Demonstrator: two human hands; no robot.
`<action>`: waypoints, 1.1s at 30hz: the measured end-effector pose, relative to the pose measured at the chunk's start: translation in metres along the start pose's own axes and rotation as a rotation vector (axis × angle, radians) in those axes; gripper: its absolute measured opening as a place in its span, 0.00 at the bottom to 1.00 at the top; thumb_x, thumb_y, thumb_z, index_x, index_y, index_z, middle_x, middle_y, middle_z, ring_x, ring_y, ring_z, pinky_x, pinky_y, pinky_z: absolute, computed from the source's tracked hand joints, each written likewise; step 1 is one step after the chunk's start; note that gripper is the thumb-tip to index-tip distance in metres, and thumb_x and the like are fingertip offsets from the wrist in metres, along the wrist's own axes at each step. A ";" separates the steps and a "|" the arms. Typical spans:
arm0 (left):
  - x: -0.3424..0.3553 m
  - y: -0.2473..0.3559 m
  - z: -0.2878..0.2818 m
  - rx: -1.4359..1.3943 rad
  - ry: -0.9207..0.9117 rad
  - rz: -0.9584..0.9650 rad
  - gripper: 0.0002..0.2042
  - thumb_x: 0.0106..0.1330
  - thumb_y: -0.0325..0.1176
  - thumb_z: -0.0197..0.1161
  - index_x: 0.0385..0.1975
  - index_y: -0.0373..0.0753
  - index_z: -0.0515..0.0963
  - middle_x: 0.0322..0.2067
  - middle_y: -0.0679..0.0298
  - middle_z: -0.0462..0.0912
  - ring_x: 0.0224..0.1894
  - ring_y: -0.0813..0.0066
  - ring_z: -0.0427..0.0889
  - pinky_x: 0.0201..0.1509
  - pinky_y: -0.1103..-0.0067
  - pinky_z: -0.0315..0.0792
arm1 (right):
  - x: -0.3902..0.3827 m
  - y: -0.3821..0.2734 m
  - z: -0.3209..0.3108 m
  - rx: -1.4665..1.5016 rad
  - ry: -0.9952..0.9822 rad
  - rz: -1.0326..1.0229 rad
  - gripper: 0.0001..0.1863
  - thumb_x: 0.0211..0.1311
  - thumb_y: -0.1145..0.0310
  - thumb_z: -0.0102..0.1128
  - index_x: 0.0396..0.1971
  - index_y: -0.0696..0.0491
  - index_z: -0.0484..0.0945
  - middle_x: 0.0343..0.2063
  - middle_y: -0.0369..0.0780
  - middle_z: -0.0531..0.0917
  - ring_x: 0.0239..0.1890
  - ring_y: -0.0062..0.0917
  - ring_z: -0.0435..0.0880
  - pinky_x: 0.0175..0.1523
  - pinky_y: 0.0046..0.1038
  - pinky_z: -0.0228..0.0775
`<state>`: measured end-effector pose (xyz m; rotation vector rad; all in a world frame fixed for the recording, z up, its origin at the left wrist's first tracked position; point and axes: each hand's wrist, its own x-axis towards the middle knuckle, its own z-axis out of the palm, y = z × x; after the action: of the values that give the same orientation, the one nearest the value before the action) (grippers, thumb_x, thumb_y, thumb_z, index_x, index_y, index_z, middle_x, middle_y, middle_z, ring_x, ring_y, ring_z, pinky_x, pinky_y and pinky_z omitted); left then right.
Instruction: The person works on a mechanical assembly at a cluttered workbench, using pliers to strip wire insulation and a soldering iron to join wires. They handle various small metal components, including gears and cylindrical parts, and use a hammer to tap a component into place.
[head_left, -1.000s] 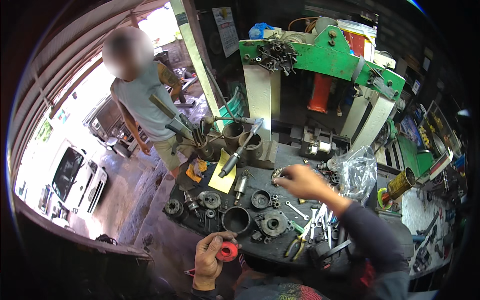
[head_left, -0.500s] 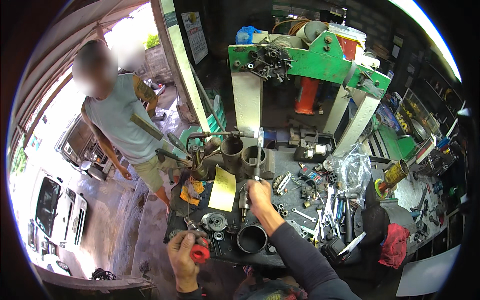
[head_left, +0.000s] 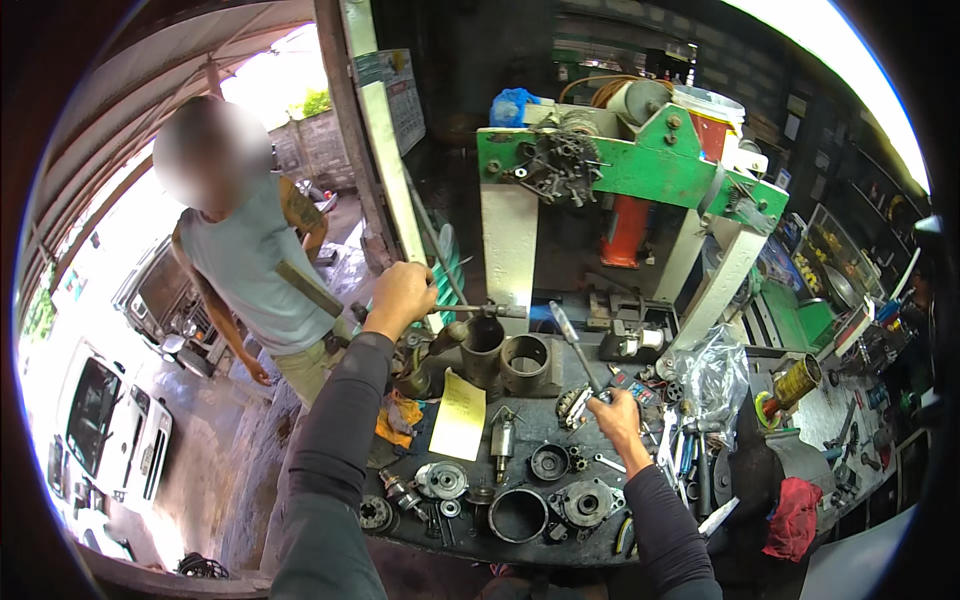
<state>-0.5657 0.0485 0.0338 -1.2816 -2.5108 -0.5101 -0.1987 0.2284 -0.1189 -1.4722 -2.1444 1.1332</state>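
My left hand is closed around the rear end of a gas torch. A blue flame comes from its nozzle, and the torch lies level above two upright metal cylinders. In my right hand is a long rod tool with a bright metal head, like a soldering iron. Its head points up and away, just right of the flame and apart from the torch. Below, on the bench, lie a starter motor part, an armature, a dark metal ring and a round housing.
A green and white press frame stands behind the bench. To the left, a person faces the bench. A yellow paper, an orange cloth, several wrenches, a clear plastic bag and a red cloth lie around the bench.
My left hand has let go of the red part, risen from the front, and closed on the torch. My right hand has moved right, taking the rod tool's head out of the flame.
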 end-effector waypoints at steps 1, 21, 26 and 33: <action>0.009 -0.002 0.012 0.069 -0.071 -0.007 0.12 0.56 0.38 0.67 0.35 0.42 0.90 0.34 0.48 0.88 0.39 0.48 0.88 0.46 0.60 0.81 | 0.000 0.002 0.001 0.057 -0.024 0.008 0.19 0.52 0.54 0.68 0.34 0.56 0.89 0.27 0.48 0.89 0.33 0.40 0.89 0.44 0.39 0.78; 0.011 -0.022 0.043 0.069 -0.224 -0.061 0.10 0.55 0.36 0.74 0.35 0.40 0.91 0.36 0.47 0.89 0.42 0.46 0.89 0.49 0.59 0.81 | -0.001 0.010 0.032 0.176 -0.034 -0.013 0.21 0.48 0.54 0.71 0.32 0.58 0.88 0.21 0.46 0.85 0.26 0.35 0.85 0.39 0.38 0.75; 0.012 -0.023 0.045 0.068 -0.249 -0.098 0.11 0.55 0.37 0.74 0.34 0.38 0.90 0.35 0.45 0.89 0.41 0.45 0.88 0.49 0.58 0.81 | -0.002 0.007 0.036 0.197 -0.027 -0.001 0.20 0.48 0.55 0.71 0.32 0.59 0.87 0.21 0.46 0.85 0.26 0.33 0.85 0.39 0.37 0.75; 0.015 -0.026 0.048 0.080 -0.231 -0.090 0.12 0.53 0.36 0.74 0.32 0.35 0.89 0.35 0.44 0.88 0.41 0.43 0.88 0.48 0.58 0.81 | -0.004 0.008 0.036 0.225 -0.028 0.003 0.21 0.48 0.55 0.72 0.32 0.59 0.87 0.22 0.45 0.86 0.27 0.32 0.86 0.39 0.36 0.76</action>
<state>-0.5995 0.0656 -0.0083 -1.2677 -2.7572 -0.2910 -0.2144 0.2105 -0.1470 -1.3672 -1.9577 1.3533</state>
